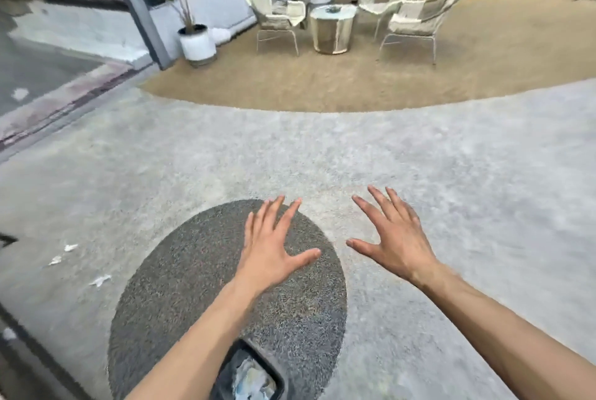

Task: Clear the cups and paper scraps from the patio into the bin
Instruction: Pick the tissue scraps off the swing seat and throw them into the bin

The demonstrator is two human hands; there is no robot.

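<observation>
Both hands, left hand (271,248) and right hand (395,238), are spread empty; bin (277,380) holds paper (partly filled); paper scraps (100,280) remain on the paving.

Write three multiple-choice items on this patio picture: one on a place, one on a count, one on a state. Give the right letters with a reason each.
1. Where do the small white paper scraps lie?
A. On the pale concrete, left of the dark round gravel patch
B. On the round metallic side table
C. On a chair seat

2. How many cream woven lounge chairs stand around the round metallic side table?
A. One
B. Three
C. Five

3. In what state are the left hand and right hand?
A. Both clenched on cups
B. One holds a broom
C. Both open and empty, fingers spread

Key: 1 A, the scraps sit on concrete beside the patch's left edge. 2 B, one chair stands left of the table, two right. 3 C, both palms face down with nothing in them.
</observation>
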